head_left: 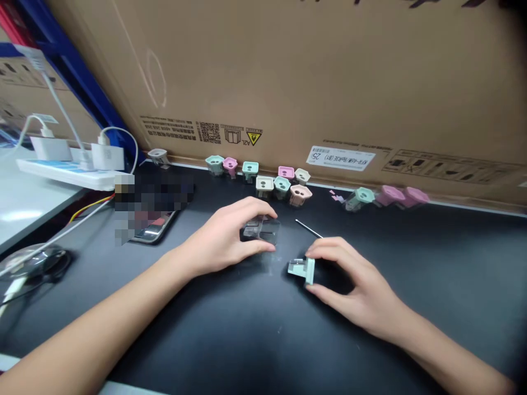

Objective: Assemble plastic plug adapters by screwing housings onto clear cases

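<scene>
My left hand (pixel 218 238) grips a clear plastic housing (pixel 261 229) on the black bench top (pixel 444 285), its fingers over the far side. My right hand (pixel 349 280) pinches a small mint-green plastic part (pixel 303 270) between thumb and fingers. A thin metal rod (pixel 308 228) lies between my hands, its near end running behind my right fingers. Along the back of the bench stand several pastel plastic parts in mint, pink, cream and peach, such as a peach part (pixel 300 195) and a mint part (pixel 214 163).
A large cardboard box (pixel 288 71) stands upright along the far bench edge. At left are a white power strip (pixel 66 170) with chargers and cables, a phone (pixel 154 230) partly pixelated, and a clear domed object (pixel 33 263). Blue shelving (pixel 78 88) rises behind.
</scene>
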`<state>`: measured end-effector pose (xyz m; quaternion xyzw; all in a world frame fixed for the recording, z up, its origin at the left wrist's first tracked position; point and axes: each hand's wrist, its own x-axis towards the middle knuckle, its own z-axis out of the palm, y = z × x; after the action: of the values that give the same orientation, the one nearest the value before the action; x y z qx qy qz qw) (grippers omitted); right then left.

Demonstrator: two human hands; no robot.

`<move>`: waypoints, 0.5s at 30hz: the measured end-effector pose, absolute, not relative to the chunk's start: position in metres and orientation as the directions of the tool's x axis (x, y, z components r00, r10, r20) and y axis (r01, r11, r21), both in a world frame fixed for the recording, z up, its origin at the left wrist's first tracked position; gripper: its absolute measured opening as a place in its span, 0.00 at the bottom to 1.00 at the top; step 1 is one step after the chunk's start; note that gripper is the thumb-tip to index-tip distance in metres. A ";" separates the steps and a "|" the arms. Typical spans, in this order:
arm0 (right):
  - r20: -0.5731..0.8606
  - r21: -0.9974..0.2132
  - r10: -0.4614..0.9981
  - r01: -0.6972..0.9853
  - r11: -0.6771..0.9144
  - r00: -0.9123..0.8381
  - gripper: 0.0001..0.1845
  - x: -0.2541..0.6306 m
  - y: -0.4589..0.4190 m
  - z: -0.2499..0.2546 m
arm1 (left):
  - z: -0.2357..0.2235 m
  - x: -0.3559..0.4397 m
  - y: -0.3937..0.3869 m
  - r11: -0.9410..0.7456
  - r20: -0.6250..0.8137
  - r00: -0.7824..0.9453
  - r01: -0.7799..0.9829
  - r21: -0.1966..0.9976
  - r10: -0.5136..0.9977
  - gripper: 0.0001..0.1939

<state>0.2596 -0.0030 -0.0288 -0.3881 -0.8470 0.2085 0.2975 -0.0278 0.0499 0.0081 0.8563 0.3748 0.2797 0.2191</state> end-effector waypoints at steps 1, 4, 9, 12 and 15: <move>0.344 -0.560 0.775 0.546 0.623 -0.530 0.19 0.260 -0.003 -0.029 | 0.005 -0.028 0.052 -0.608 0.324 0.546 0.492 0.623 0.773 0.22; 0.329 -0.497 0.762 0.584 0.641 -0.557 0.21 0.261 -0.005 -0.030 | 0.000 -0.025 0.055 -0.561 0.315 0.503 0.473 0.680 0.805 0.22; 0.293 -0.467 0.739 0.584 0.664 -0.607 0.26 0.261 -0.009 -0.027 | -0.007 -0.026 0.061 -0.513 0.265 0.480 0.515 0.687 0.837 0.22; 0.328 -0.475 0.739 0.573 0.668 -0.589 0.26 0.260 -0.009 -0.026 | -0.012 -0.031 0.065 -0.518 0.259 0.492 0.516 0.682 0.831 0.23; 0.396 -0.533 0.743 0.523 0.665 -0.540 0.22 0.257 -0.013 -0.023 | -0.016 -0.035 0.067 -0.520 0.261 0.500 0.495 0.696 0.826 0.29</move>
<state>0.2573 -0.0129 -0.0234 -0.3684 -0.8591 0.1788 0.3070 -0.0347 0.0673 -0.0160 0.8198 0.4029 0.2964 0.2789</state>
